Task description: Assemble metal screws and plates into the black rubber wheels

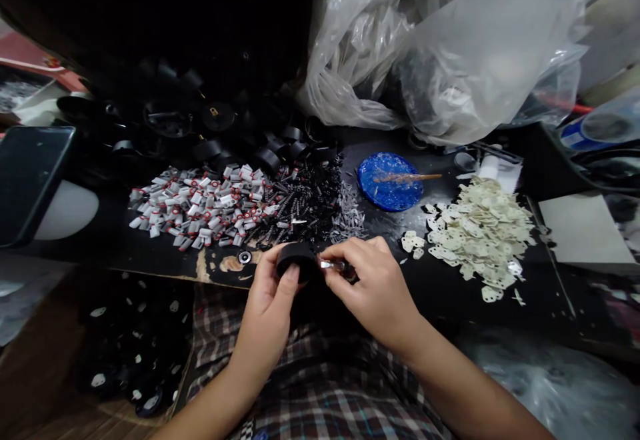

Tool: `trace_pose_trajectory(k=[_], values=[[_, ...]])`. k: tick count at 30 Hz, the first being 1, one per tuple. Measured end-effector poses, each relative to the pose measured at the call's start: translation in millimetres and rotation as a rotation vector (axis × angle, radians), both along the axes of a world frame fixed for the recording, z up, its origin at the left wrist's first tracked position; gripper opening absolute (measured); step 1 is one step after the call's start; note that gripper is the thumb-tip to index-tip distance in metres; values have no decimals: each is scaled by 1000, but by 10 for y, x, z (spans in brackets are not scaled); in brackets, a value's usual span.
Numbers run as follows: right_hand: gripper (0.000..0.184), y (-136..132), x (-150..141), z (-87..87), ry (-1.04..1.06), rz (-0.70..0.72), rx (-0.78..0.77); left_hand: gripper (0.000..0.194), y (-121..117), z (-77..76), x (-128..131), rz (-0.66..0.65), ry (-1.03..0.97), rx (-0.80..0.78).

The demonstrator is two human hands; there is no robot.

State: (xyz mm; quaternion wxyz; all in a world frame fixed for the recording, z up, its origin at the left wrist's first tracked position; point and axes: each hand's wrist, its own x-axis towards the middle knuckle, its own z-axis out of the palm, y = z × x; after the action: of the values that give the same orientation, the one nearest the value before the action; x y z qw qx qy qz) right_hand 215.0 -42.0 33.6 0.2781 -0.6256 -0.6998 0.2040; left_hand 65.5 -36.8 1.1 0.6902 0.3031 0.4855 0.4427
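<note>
My left hand (270,293) is closed round a small black round part (297,260) at the near edge of the dark worktable (440,280). My right hand (370,280) pinches a small silvery metal piece (331,265) and holds it against the side of the black part. Both hands meet just above my lap. Right behind them lie a heap of black springs (305,203) and a heap of white pieces with red marks (200,207).
A pile of cream flat plates (475,230) lies to the right. A blue lid with a stick (391,181) sits behind. Black round parts (210,120) are heaped at the back left, a clear plastic bag (445,47) at the back right. A bin of black parts (135,353) sits low left.
</note>
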Motion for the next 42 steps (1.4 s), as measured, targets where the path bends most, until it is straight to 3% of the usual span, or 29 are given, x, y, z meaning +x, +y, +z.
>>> trace_pose_trajectory(k=[2, 6, 13, 18, 23, 28, 31, 33, 35, 38, 42], values=[[8, -8, -1, 17, 30, -13, 11, 23, -11, -9, -10, -8, 9, 22], [7, -11, 24, 44, 131, 10, 103, 30, -6, 62, 14, -6, -177, -91], [9, -21, 32, 22, -23, 72, 232, 30, -47, 117, 54, -147, -219, -113], [11, -3, 25, 38, -122, 126, 250, 29, -17, 81, 21, -190, -64, -25], [15, 9, 62, 36, -233, 181, 190, 30, 72, 85, -98, -324, 203, 40], [11, 2, 77, -38, -276, 193, 155, 38, 131, -107, -188, -415, 242, -6], [9, -55, 141, -26, -237, 154, 98, 41, 131, -133, -126, -365, 133, -137], [10, -119, 278, 23, -153, 137, 47, 40, 116, -77, -54, -281, 78, -204], [13, -177, 503, 60, -95, 26, 18, 40, 104, -7, 17, -220, 49, -221], [10, -210, 896, 16, -277, -342, -35, 43, 106, 47, 82, -192, 7, -225], [10, -190, 1169, -143, -438, -399, -115, 42, 101, 13, 102, -162, -69, -243]])
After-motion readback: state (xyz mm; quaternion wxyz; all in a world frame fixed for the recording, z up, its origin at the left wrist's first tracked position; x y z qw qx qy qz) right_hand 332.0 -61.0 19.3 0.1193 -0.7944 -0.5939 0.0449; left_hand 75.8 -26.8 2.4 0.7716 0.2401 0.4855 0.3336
